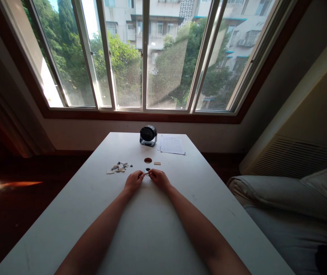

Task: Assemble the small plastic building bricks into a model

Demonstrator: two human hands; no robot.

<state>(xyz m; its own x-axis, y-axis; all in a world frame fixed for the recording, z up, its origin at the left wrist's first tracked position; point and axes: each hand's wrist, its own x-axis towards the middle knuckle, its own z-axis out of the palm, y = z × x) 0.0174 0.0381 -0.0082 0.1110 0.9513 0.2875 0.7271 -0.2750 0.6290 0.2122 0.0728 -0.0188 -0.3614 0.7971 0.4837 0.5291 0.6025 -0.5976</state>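
Observation:
Both of my hands meet above the middle of the white table (149,229), fingertips pinched close together. Between them shows a small thin piece (146,174), too tiny to name. My left hand (134,181) is closed on its left end, and my right hand (159,178) is closed on the other end. Just past the fingertips is a dark round spot (147,169), partly hidden by the hands. Left of my left hand lies a loose pile of small parts (120,167) in tan, black and white. A small tan studded strip (157,163) lies beyond my right hand.
A brown round disc or hole (147,160) shows farther back on the table. Near the far edge stand a black round device on a bracket (148,135) and a printed paper sheet (172,145). A grey sofa (289,198) is to the right; windows rise behind.

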